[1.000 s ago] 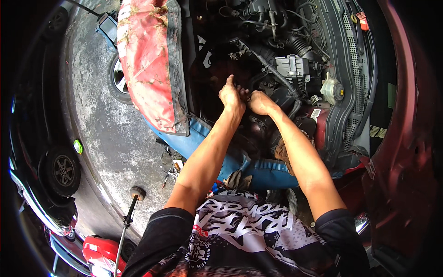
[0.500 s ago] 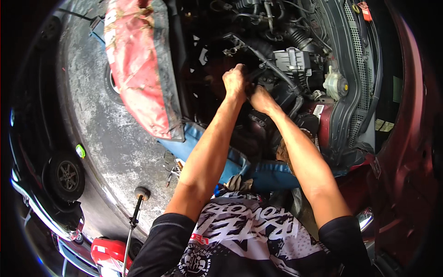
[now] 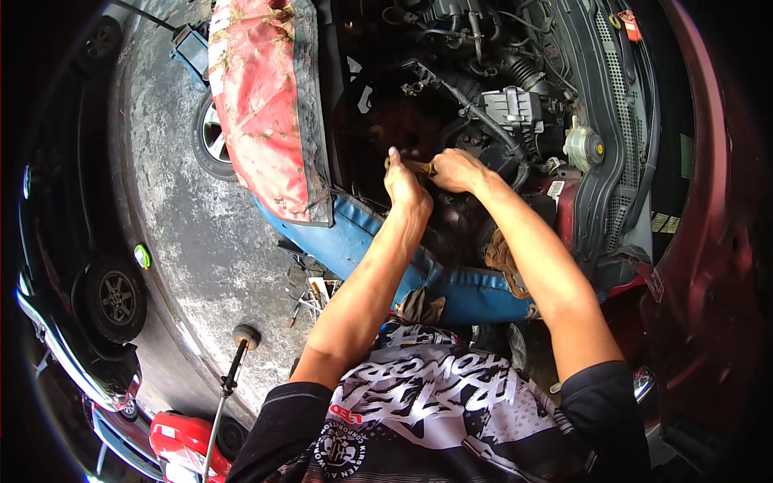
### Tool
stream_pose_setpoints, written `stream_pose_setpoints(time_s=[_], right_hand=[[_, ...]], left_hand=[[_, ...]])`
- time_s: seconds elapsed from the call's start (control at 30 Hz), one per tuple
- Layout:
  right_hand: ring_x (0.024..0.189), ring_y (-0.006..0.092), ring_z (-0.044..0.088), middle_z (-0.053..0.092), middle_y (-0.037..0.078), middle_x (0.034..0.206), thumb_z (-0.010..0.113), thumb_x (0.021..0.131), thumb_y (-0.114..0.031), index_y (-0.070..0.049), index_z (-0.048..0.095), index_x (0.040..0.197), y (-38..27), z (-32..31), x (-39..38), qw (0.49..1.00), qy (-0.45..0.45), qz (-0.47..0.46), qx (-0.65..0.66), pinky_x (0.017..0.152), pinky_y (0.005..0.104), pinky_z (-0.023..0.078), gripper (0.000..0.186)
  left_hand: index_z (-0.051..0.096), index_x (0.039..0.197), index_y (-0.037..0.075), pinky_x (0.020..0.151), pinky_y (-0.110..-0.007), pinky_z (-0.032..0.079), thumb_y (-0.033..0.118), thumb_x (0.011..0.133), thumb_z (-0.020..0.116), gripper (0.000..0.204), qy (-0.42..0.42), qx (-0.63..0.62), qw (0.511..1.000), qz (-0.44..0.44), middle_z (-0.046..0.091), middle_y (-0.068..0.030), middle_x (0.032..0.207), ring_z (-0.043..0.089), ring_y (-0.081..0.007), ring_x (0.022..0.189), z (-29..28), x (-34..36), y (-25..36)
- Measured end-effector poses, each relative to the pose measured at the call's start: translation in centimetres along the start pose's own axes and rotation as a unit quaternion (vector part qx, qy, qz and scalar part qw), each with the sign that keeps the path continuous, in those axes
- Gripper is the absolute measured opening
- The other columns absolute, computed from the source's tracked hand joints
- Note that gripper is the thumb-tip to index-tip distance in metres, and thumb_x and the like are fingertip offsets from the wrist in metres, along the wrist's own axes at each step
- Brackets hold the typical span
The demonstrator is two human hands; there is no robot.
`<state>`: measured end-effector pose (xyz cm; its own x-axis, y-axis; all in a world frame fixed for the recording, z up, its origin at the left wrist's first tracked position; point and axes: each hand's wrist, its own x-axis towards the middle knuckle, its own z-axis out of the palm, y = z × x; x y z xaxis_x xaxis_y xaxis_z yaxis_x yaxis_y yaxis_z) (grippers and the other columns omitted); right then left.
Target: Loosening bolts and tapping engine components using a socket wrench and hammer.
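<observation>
In the dark gap of a car's open engine bay, my two hands are close together. My left hand [image 3: 407, 187] is curled with the thumb up, its fingers mostly hidden on the far side. Beside it, my right hand [image 3: 457, 171] is closed in a fist. A short yellowish-brown piece [image 3: 419, 167] spans between them, gripped at its right end by my right hand and touching my left. Its kind is too shaded to tell. Just beyond my right hand runs a black hose [image 3: 483, 121], next to a grey ribbed box [image 3: 512, 109].
A white fluid reservoir [image 3: 584, 148] stands at the bay's right. Red [image 3: 262, 113] and blue [image 3: 338, 237] covers drape over the car's edge. A brown rag [image 3: 501, 258] lies near my right forearm. Several tools [image 3: 310, 298] are on the floor at left, near a round-headed pole [image 3: 233, 370].
My hands have drawn nearer to me, and the yellowish-brown piece now shows between them. My left hand's thumb has come up. The whole view has shifted slightly.
</observation>
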<state>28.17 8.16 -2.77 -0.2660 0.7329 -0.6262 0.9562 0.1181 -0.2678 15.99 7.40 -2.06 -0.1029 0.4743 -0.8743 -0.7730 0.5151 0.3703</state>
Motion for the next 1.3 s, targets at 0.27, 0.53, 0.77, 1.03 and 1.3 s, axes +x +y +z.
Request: stream_pose_setpoints(time_s=[0.27, 0.53, 0.77, 1.03, 1.3], right_hand=[[0.094, 0.0443, 0.064, 0.063, 0.034, 0.088, 0.057, 0.080, -0.013, 0.010, 0.067, 0.084, 0.2, 0.6, -0.6, 0.970, 0.048, 0.091, 0.219, 0.080, 0.0492, 0.052, 0.025], [0.096, 0.0463, 0.062, 0.061, 0.035, 0.088, 0.055, 0.083, -0.012, 0.009, 0.065, 0.088, -1.2, 2.4, 2.7, 0.949, 0.160, 0.093, 0.254, 0.076, 0.0518, 0.051, 0.024], [0.094, 0.0444, 0.063, 0.064, 0.031, 0.090, 0.056, 0.085, -0.013, 0.003, 0.069, 0.087, 0.1, 1.5, -0.6, 0.952, 0.116, 0.105, 0.263, 0.079, 0.0486, 0.052, 0.021], [0.117, 0.0301, 0.059, 0.071, 0.009, 0.095, 0.060, 0.080, -0.010, -0.009, 0.073, 0.081, 1.0, 1.0, -1.5, 0.973, 0.151, -0.079, -0.152, 0.100, 0.0520, 0.045, 0.013], [0.096, 0.0411, 0.067, 0.066, 0.031, 0.094, 0.054, 0.081, -0.016, 0.003, 0.071, 0.094, -2.0, -1.1, -0.7, 0.991, -0.052, 0.066, 0.099, 0.086, 0.0464, 0.054, 0.030]], left_hand=[[0.051, 0.076, 0.001, 0.042, -0.034, 0.045, 0.022, 0.090, 0.059, 0.027, 0.058, 0.039, 0.997, -0.034, 0.047, -0.0066, 0.061, 0.047, -0.0190, 0.047, 3.0, 3.1, 0.0], [0.052, 0.065, 0.004, 0.047, -0.038, 0.043, 0.019, 0.085, 0.062, 0.026, -0.168, 0.346, 0.902, 0.196, 0.055, -0.0072, 0.063, 0.050, -0.0209, 0.050, 2.6, 9.6, 1.8], [0.053, 0.082, 0.005, 0.050, -0.033, 0.048, 0.034, 0.093, 0.062, 0.033, -0.084, 0.102, 0.991, -0.008, 0.051, -0.0056, 0.063, 0.049, -0.0203, 0.050, 3.1, 2.6, 0.2], [0.044, 0.134, 0.005, 0.104, -0.044, 0.041, 0.054, 0.100, 0.043, 0.059, 0.053, 0.046, 0.991, -0.111, 0.046, -0.0111, 0.141, 0.049, -0.0248, 0.126, -1.2, -1.0, -1.8], [0.064, 0.088, 0.010, 0.070, -0.038, 0.050, 0.034, 0.096, 0.053, 0.028, 0.054, 0.012, 0.997, 0.060, 0.059, -0.0009, 0.075, 0.056, -0.0173, 0.069, -0.2, 2.7, -0.4]])
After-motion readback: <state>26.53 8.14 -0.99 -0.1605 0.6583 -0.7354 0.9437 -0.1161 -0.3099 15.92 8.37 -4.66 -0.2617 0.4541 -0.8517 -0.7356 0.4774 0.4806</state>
